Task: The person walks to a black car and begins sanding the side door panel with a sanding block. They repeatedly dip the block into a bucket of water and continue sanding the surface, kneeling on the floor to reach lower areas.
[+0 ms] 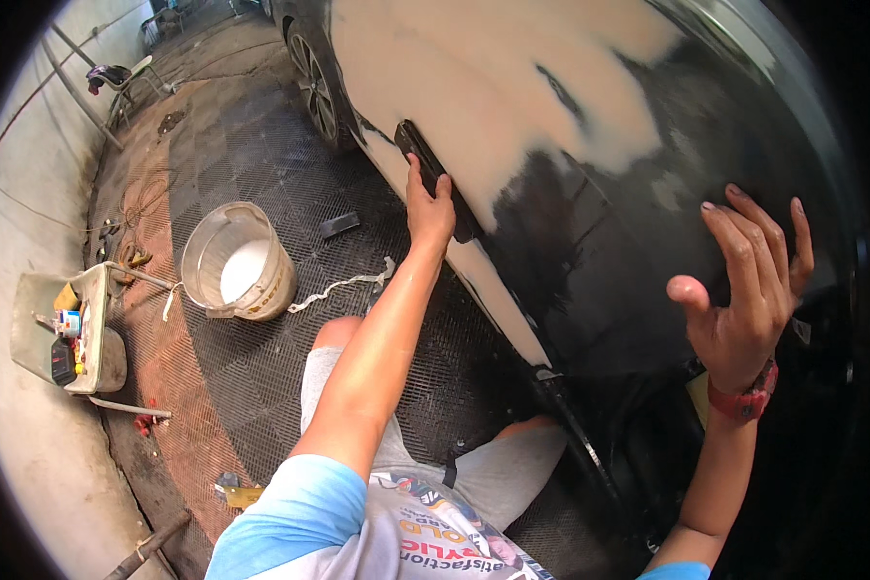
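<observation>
My left hand [431, 215] grips a long black sanding block [416, 147], its thumb and fingers around it. The block lies along the lower edge of a car's side panel [474, 77]. Broad beige filler patches cover much of that dark panel, with smooth, blended borders. My right hand [744, 290] is open with its fingers spread, in front of the dark part of the panel farther right. Nothing is in it, and I cannot tell whether its fingertips touch the surface. A red wristwatch [742, 394] is on that wrist.
Left of my knee stands a translucent bucket [275, 280] holding whitish contents. A small dark block [339, 225] and a twisted white strip [343, 282] lie on the ribbed floor mat [251, 155]. By the wall are a bin of supplies [101, 290] and a chair [130, 77]. A car wheel [311, 82] stands ahead.
</observation>
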